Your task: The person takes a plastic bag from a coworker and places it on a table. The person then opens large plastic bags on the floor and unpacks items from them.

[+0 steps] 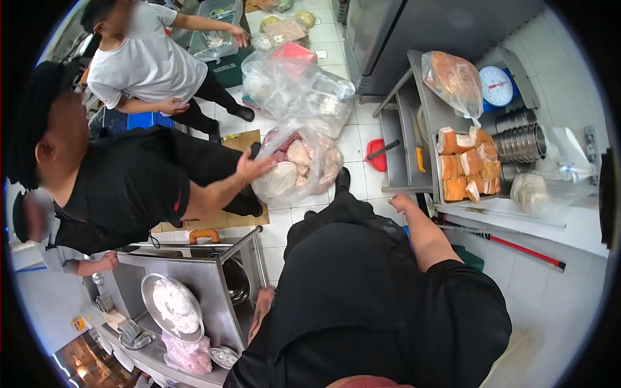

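Note:
My left hand (264, 301) is low beside the steel counter (213, 304) on the left, its fingers too hidden to make out. My right hand (401, 203) hangs by the corner of the steel table on the right, fingers curled in, with nothing visible in them. Close to it, on that table, a tray holds golden-crusted blocks of pork belly (469, 165). On the floor ahead of my feet stands a clear plastic bag of raw meat (299, 161). A co-worker in black reaches a hand (253, 167) over this bag.
Another large clear bag (291, 84) lies farther ahead, near a second co-worker in a white shirt (143, 58). A red dustpan (376, 155) is on the tiles. A dial scale (497, 86) and stacked steel pots (521, 143) stand right. A metal bowl (172, 308) holds white food.

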Tool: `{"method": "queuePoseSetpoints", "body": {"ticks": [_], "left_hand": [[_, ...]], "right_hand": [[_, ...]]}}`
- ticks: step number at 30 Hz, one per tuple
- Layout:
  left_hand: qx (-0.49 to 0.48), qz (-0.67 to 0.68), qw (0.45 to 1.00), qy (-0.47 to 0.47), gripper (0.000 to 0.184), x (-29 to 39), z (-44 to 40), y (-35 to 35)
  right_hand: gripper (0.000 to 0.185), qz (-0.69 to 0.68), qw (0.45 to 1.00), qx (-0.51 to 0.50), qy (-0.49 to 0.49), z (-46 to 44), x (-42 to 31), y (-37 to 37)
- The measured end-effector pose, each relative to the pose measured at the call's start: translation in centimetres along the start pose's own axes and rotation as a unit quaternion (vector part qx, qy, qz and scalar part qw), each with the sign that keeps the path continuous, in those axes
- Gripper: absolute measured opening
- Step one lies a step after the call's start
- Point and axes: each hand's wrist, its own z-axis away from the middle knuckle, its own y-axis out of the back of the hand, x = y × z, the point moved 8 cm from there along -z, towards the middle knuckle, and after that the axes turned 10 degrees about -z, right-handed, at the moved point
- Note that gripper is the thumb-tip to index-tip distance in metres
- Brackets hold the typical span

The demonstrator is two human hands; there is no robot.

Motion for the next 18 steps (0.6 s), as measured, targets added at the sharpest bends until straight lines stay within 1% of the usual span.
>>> {"method": "queuePoseSetpoints", "body": {"ticks": [1, 3, 4, 5, 8, 9, 11, 12, 13, 15, 17, 18], "left_hand": [[-0.026, -0.008, 1.000, 0.010, 0.041, -1.4, 0.3, -1.4], [-0.042, 0.000, 0.999, 0.016, 0.043, -3.6, 0.5, -3.2], [-0.040, 0.008, 0.999, 0.013, 0.043, -3.7, 0.6, -3.5], [-0.029, 0.020, 0.999, 0.005, 0.044, -3.7, 0.6, -3.5], [0.023, 0.059, 0.997, -0.035, 0.047, -1.8, -1.4, -2.4], [0.050, 0.075, 0.994, -0.054, 0.048, -0.9, -2.3, -1.6], [0.112, 0.111, 0.982, -0.100, 0.050, 2.0, -4.6, 0.5], [0.142, 0.126, 0.974, -0.121, 0.051, 3.8, -5.4, 1.8], [0.145, 0.129, 0.974, -0.121, 0.051, 6.2, -5.2, 3.0], [0.196, 0.212, 0.950, -0.115, 0.051, 11.3, -1.8, 7.1], [0.219, 0.196, 0.950, -0.104, 0.050, 15.0, 1.2, 9.5], [0.237, 0.176, 0.951, -0.090, 0.049, 16.1, 1.9, 10.0]], "right_hand": [[0.050, -0.005, 1.000, 0.010, 0.001, -0.5, 1.3, -0.2], [0.050, -0.008, 1.000, 0.021, 0.005, -1.6, 2.9, -0.3], [0.045, -0.016, 1.000, 0.012, -0.005, -2.1, 3.2, -0.3], [0.042, -0.024, 1.000, 0.002, -0.014, -2.6, 3.4, -0.6], [0.042, 0.016, 1.000, -0.003, 0.003, -3.4, 1.3, -0.8], [0.042, 0.019, 1.000, -0.004, 0.008, -3.8, -0.3, -0.8], [0.045, 0.099, 0.995, -0.018, 0.021, -4.5, -4.7, -0.7], [0.046, 0.120, 0.991, -0.016, 0.064, -5.9, -7.0, -0.9], [0.048, 0.141, 0.984, -0.014, 0.108, -7.3, -9.4, -0.9], [0.047, 0.148, 0.976, -0.026, 0.159, -8.3, -14.8, -0.5], [0.045, 0.182, 0.944, 0.035, 0.271, -8.2, -20.7, 0.7], [0.045, 0.135, 0.948, 0.050, 0.282, -7.1, -22.8, 1.8]]}}
